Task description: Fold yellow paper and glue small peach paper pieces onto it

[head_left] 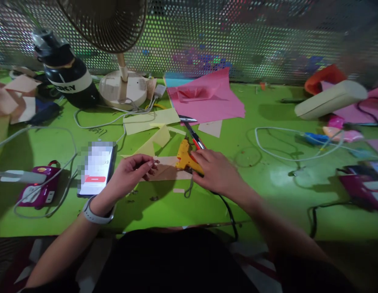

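Observation:
A yellow hot glue gun (pixel 183 154) lies on the green table, its nozzle pointing away from me. My right hand (pixel 215 170) is closed around the rear of its handle, with the fingertips partly hidden. Just beyond that hand is a red-handled utility knife (pixel 197 139) with its blade end pointing away. My left hand (pixel 134 173) is pinched, thumb against fingers, above a strip of light pink paper (pixel 164 167); anything between those fingertips is too small to make out. A watch with a pale band (pixel 97 211) circles my left wrist.
A phone (pixel 96 171) lies beside my left forearm, near a purple power strip (pixel 39 185) with looping white cables. Behind are a black bottle (pixel 70 75), a fan (pixel 123 87), yellow paper (pixel 150 120) and pink paper (pixel 207 99). A pale roll (pixel 331 99) lies right.

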`<action>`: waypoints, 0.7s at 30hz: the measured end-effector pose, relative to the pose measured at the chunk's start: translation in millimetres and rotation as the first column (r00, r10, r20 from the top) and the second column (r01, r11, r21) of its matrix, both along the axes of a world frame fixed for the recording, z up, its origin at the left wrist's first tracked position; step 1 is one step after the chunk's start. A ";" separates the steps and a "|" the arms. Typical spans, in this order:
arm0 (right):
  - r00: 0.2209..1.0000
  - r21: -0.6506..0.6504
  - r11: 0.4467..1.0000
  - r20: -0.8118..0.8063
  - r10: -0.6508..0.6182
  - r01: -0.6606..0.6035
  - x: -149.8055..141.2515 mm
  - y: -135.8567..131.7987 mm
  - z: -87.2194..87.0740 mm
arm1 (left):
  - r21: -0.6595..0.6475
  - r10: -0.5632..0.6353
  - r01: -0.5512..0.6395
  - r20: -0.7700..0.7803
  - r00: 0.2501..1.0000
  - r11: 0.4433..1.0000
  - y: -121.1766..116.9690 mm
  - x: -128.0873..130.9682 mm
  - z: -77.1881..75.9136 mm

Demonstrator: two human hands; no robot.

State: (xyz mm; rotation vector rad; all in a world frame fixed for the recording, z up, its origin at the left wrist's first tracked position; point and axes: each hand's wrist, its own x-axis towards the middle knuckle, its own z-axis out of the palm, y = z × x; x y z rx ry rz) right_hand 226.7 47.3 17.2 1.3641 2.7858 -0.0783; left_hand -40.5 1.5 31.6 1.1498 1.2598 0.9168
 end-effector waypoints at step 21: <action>0.752 -0.324 0.946 -0.621 -0.221 0.010 3.5 -14.0 10.4 | 0.005 -0.028 0.028 -0.010 1.000 1.000 -0.6 3.1 -5.5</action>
